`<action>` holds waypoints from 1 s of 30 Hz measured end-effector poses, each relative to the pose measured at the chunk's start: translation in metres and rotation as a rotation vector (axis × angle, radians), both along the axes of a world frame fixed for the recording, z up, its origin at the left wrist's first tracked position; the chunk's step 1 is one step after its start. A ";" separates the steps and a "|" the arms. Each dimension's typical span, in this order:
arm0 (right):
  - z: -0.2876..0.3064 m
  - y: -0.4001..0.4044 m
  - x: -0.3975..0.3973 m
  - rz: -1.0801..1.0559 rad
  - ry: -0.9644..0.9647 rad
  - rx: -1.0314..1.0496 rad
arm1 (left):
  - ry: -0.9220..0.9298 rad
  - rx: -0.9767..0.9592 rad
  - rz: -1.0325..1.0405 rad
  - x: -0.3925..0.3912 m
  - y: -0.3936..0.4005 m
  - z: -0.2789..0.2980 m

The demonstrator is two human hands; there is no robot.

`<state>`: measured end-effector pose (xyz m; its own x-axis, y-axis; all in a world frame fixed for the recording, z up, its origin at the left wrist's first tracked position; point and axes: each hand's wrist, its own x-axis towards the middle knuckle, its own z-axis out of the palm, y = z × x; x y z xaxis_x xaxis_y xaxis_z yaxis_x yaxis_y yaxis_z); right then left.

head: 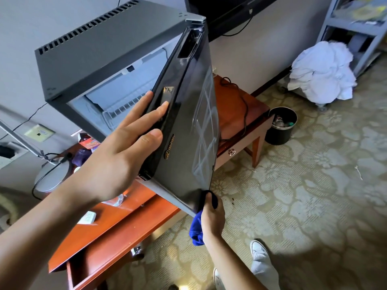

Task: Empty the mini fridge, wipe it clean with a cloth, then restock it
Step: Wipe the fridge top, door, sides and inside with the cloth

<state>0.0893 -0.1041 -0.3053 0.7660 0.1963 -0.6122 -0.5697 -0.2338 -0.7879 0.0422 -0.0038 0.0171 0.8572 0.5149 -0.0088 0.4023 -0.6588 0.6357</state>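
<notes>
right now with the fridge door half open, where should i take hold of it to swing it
Grip the fridge door by its free vertical edge, from the open side, as the left hand does: fingers laid over the glossy front, thumb toward the inside. That edge stands clear of the cabinet, far from the hinge. The right hand holds the blue cloth at the bottom corner.

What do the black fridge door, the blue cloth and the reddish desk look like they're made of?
Black fridge door: glossy plastic or glass-like panel, judging by its window reflections. Blue cloth, bunched in the right hand: soft fabric, matte, possibly microfibre. Reddish desk: wood or wood veneer with a shiny lacquer, showing light glare.
</notes>
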 end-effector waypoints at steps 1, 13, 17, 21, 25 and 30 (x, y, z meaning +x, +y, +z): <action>0.025 -0.002 -0.001 -0.012 -0.043 0.041 | -0.006 0.000 0.002 0.000 0.000 0.000; 0.233 0.009 0.008 -0.030 -0.631 0.449 | -0.020 -0.071 0.007 0.000 0.002 0.001; 0.168 0.024 0.005 -0.010 -0.595 0.293 | -0.019 -0.072 0.020 -0.003 0.007 0.004; 0.052 0.030 0.006 0.094 -0.226 0.013 | -0.023 -0.069 0.029 -0.005 0.012 0.004; -0.023 0.026 0.014 0.155 0.056 -0.093 | -0.017 -0.052 0.026 -0.006 0.013 0.002; -0.032 0.030 0.018 0.137 0.116 -0.064 | 0.003 -0.020 0.004 -0.007 0.016 0.003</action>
